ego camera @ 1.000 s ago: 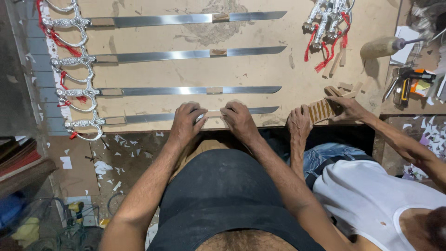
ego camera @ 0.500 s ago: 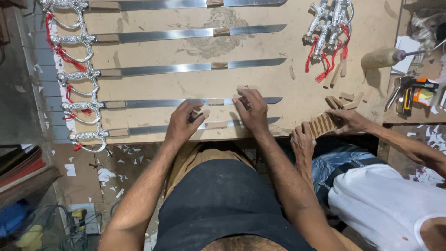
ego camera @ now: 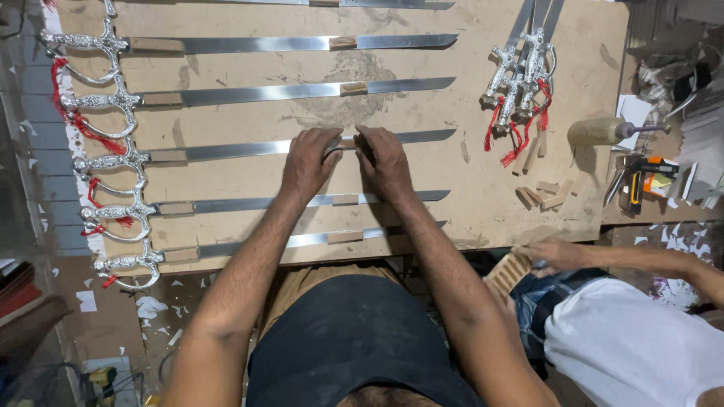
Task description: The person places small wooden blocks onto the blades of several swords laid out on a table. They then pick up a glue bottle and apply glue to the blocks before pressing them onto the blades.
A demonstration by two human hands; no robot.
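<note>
We are working on the sword blade [ego camera: 249, 148] that is lying flat in the middle of the tabletop [ego camera: 483, 203], w/ a small wooden block [ego camera: 348, 142] sitting on the steel right between our hands. The blade is looking long, thin and stiff, prob. a bit springy, polished so slippery, and the edges could be cutting; we judge it is safer to take it from the flat sides or at the ornate silver hilt [ego camera: 109, 161] w/ red tassel on the left. The block seems light and easy to shift.

Our left hand [ego camera: 308, 162] is lying palm down on the blade, fingers bent and closing around the left end of the block. Our right hand [ego camera: 386, 162] is mirroring it, fingers curled onto the right end; both forearms are reaching straight forward, wrists low.

Approx. five more swords are lying parallel above and below, each w/ own block. A bundle of hilts [ego camera: 520, 75] is resting top right, loose wood pieces [ego camera: 544, 192] near it. A co-worker's hand [ego camera: 554, 256] is holding a ribbed wooden piece [ego camera: 511, 270] beside us.
</note>
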